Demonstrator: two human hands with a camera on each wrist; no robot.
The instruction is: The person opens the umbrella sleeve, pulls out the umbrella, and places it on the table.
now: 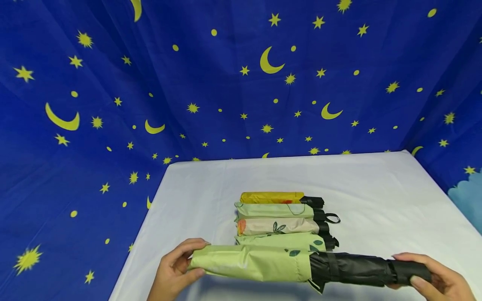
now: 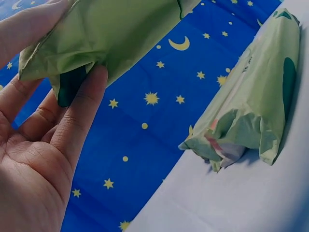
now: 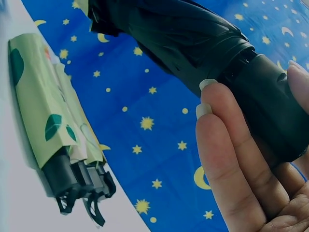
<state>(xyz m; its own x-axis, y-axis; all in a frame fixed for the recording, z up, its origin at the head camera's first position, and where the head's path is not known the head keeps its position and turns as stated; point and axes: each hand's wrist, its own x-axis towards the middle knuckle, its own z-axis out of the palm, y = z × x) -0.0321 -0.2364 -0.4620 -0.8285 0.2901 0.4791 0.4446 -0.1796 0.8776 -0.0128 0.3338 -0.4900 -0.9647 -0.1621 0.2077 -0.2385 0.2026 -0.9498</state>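
A black folded umbrella (image 1: 357,269) is partly inside a light green sleeve (image 1: 260,263), held level above the front of the table. My left hand (image 1: 177,267) pinches the sleeve's far end between thumb and fingers; in the left wrist view a dark green patch shows by the fingertips. At the other end, my right hand (image 1: 444,276) grips the black handle (image 3: 275,106). The dark canopy is exposed between handle and sleeve mouth. Just behind lie several sleeved umbrellas in a row: a yellow one (image 1: 271,197), a pale green one (image 1: 275,210), a cream one (image 1: 282,226) and a leaf-printed green one (image 1: 282,240).
The row's black handles all point right, and a wrist loop (image 1: 333,218) sticks out from one. White cloth covers the table (image 1: 203,188). Blue fabric (image 1: 226,83) with yellow moons and stars hangs behind and on both sides.
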